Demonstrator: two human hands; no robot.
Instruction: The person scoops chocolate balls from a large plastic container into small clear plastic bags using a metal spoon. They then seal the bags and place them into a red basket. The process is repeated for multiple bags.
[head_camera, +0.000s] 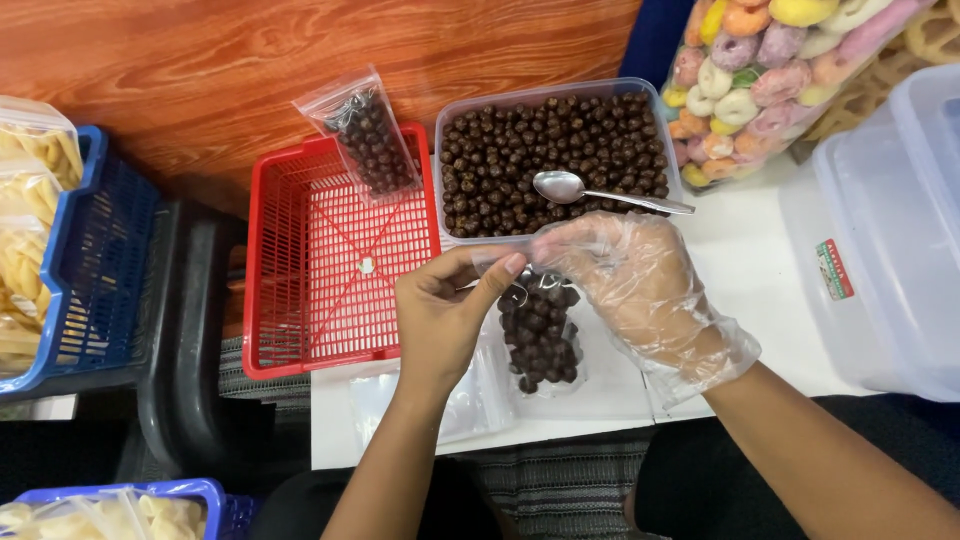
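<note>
Left fingers: the bare left hand (440, 315) pinches the top edge of a small clear bag (540, 335), thumb and forefinger closed on the strip
Right fingers: the right hand (640, 290), in a loose clear plastic glove, grips the same top edge from the other side, fingertips closed on it
Bag in hand: filled with dark brown cereal balls, it lies on the white table (740, 260) just in front of the clear tub (560, 160)
Bag axis: long axis runs near to far, mouth pointing away toward the tub, closed bottom toward the person
Spoon: one metal spoon (600, 190) rests on the balls in the tub, bowl to the left, handle pointing right
Filled bags of balls: two, the one in hand and one second bag (365, 135) leaning on the far rim of the red basket (330, 260)
Empty bags: a flat clear stack (460, 400) under the left wrist, count unclear
Baskets: one red, two blue (100, 260), the blue ones holding bags of pale yellow snacks
Far right: one big bag of coloured ring snacks (770, 70) and one clear lidded box (890, 230)
</note>
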